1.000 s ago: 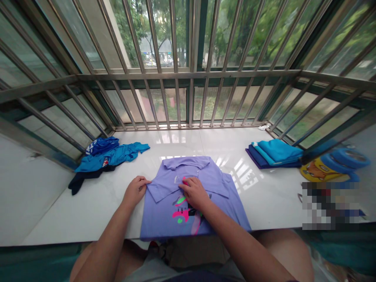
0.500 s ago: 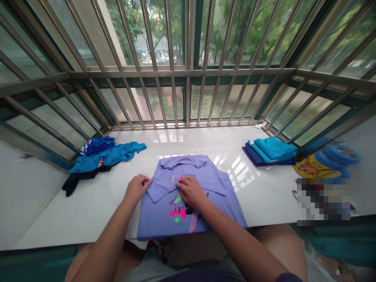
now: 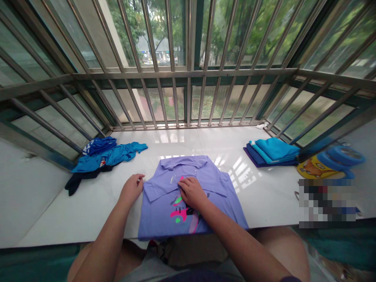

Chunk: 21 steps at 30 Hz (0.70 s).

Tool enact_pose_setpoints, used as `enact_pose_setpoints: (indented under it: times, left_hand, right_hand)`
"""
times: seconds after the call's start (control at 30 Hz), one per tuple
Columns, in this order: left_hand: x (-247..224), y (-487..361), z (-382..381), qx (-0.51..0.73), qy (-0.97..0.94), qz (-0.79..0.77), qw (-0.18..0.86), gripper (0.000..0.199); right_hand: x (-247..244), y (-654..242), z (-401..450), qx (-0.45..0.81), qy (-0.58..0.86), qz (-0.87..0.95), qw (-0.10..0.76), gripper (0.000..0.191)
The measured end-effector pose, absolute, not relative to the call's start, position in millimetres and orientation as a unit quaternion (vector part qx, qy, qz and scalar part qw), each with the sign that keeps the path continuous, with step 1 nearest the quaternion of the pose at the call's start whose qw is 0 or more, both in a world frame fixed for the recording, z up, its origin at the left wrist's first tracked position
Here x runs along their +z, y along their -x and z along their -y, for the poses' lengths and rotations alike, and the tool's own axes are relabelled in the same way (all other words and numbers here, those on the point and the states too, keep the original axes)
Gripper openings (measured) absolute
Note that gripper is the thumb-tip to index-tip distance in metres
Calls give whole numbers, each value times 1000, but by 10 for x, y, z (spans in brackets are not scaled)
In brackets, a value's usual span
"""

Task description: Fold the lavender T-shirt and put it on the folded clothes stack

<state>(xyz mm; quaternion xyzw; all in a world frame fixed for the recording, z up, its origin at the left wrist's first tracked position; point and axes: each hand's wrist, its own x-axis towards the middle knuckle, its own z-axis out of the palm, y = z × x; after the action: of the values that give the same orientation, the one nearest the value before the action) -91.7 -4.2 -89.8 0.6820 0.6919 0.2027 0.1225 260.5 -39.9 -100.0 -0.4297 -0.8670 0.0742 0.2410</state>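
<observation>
A lavender T-shirt (image 3: 158, 219) with a pink, green and black print lies in front of me, its upper part and sleeves folded inward over the body. Its lower edge reaches the front edge of the sill. My left hand (image 3: 132, 190) is just beside the shirt's left sleeve, fingers loosely bent and holding nothing. Resting on the shirt's middle, over part of the print, is my right hand (image 3: 193, 192), with its fingers laid on the fabric. The print under that hand is partly hidden.
On the white sill (image 3: 188, 141), a crumpled pile of blue and dark clothes (image 3: 102, 158) lies at left. Folded blue clothes (image 3: 270, 152) are stacked at right, near a yellow-and-blue jug (image 3: 329, 162) and a blurred-out item (image 3: 326, 203). Metal window bars (image 3: 188, 98) enclose the far side.
My left hand has let go of the left sleeve's edge and moved slightly left, off the fabric. My right hand stays on the shirt.
</observation>
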Motion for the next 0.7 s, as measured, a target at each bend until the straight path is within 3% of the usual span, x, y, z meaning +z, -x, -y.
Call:
enact_pose_setpoints:
  times: [0.43,0.57,0.7]
  left_hand:
    - [-1086,1141,234,273,-703,-635,168,46]
    - [-1024,1055,149,253,-696,-647,184,37]
    - [-970,1055,126,236,-687,-647,231,32]
  right_hand:
    - [-948,-2621,416,77,408,883,218,38]
    - [-952,-2612,411,82,388,893,212,26]
    - [-981,-2613,410,86,398,888,212,30]
